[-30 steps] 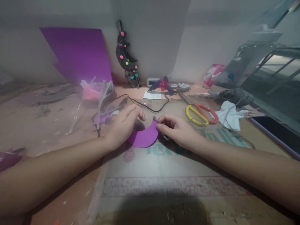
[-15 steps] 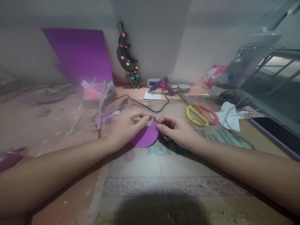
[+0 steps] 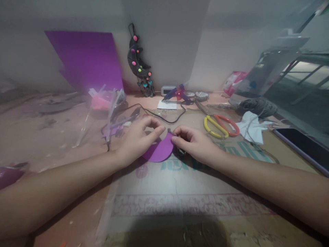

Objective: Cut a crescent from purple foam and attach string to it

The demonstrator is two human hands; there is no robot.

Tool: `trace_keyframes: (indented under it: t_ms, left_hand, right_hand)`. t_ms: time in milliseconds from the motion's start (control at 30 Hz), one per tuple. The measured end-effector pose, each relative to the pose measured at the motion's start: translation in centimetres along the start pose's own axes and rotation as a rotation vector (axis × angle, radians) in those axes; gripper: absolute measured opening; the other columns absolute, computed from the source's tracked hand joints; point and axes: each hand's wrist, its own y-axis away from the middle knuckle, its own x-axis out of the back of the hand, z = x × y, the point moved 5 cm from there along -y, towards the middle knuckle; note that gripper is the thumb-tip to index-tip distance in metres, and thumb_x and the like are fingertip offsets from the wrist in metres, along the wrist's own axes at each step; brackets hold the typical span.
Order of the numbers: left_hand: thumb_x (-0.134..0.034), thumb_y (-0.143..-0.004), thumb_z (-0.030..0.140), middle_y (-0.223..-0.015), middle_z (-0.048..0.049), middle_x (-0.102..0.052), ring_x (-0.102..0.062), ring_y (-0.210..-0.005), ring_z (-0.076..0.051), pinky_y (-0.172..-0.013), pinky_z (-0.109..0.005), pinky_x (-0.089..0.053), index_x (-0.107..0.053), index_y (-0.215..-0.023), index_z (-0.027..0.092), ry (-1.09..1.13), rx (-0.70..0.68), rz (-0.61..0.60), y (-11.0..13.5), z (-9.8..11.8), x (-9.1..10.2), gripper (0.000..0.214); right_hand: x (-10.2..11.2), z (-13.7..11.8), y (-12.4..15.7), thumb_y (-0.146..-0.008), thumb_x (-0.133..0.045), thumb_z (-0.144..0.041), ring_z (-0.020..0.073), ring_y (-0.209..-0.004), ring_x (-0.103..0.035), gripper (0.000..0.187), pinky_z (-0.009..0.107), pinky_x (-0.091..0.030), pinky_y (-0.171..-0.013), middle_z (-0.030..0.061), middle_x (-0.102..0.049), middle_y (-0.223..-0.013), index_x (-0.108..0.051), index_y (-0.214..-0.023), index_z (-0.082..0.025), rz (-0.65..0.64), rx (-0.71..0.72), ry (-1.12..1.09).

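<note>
My left hand [image 3: 142,136] is curved beside a purple crescent-shaped paper cutout [image 3: 159,152]. Its thumb and index tips are close to each other near the upper end of the crescent, with nothing visible between them; the other fingers are hidden. My right hand [image 3: 194,142] pinches the cutout's upper right edge between thumb and index finger. A small grey bit [image 3: 169,130], perhaps cord, sits at the crescent's tip. Something dark [image 3: 181,151] lies partly hidden under my right hand.
Behind my hands lie a blue glue gun [image 3: 178,93] and scissors [image 3: 216,127] with yellow and orange handles. Grey cord [image 3: 257,107], a tissue [image 3: 253,127] and a phone [image 3: 304,145] are on the right. Purple sheets [image 3: 87,61] and a decorated dark crescent [image 3: 133,61] lean on the wall.
My left thumb and index finger have drawn back slightly to the left from the crescent's tip. My right hand keeps its pinch, almost unmoved.
</note>
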Motion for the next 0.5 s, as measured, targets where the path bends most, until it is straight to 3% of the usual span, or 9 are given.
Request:
trace_keyframes:
  t_ms: [167, 267, 333, 500]
  left_hand:
    - [-0.039, -0.103, 0.042, -0.079, -0.0023, -0.063, -0.063, -0.079, -0.017, -0.076, -0.031, -0.050, -0.058, -0.078, 0.019, -0.035, -0.061, 0.015, 0.1, 0.0, 0.2, 0.039]
    - [-0.052, -0.099, 0.040, -0.099, -0.0056, -0.068, -0.065, -0.096, -0.020, -0.086, -0.033, -0.051, -0.063, -0.099, 0.020, -0.075, -0.103, 0.020, 0.2, 0.1, 0.0, 0.023]
    - [-0.060, -0.095, 0.037, -0.110, -0.0072, -0.069, -0.065, -0.103, -0.021, -0.091, -0.035, -0.052, -0.062, -0.114, 0.021, -0.065, -0.123, -0.007, 0.3, 0.2, -0.4, 0.025]
    - [-0.061, -0.093, 0.027, -0.104, -0.0042, -0.071, -0.066, -0.094, -0.016, -0.084, -0.029, -0.053, -0.063, -0.115, 0.020, -0.044, -0.135, -0.092, 0.5, 0.4, -1.1, 0.022]
  right_hand:
    - [0.1, -0.1, 0.0, -0.085, -0.061, -0.036, 0.0096, -0.051, -0.049, 0.017, 0.022, -0.037, -0.046, -0.0045, -0.053, -0.062, -0.055, -0.080, -0.020, 0.012, 0.009, 0.023]
    - [0.1, 0.0, 0.0, -0.085, -0.062, -0.037, 0.0099, -0.052, -0.049, 0.019, 0.022, -0.037, -0.047, -0.0042, -0.053, -0.062, -0.055, -0.081, -0.020, 0.006, 0.008, 0.025]
    - [0.1, 0.0, 0.0, -0.085, -0.062, -0.038, 0.0099, -0.053, -0.049, 0.020, 0.022, -0.037, -0.047, -0.0037, -0.053, -0.063, -0.055, -0.082, -0.020, 0.007, 0.016, 0.037]
    - [0.2, -0.1, 0.0, -0.086, -0.062, -0.039, 0.0098, -0.055, -0.046, 0.020, 0.023, -0.036, -0.049, -0.0042, -0.051, -0.065, -0.056, -0.083, -0.020, 0.010, 0.038, 0.038]
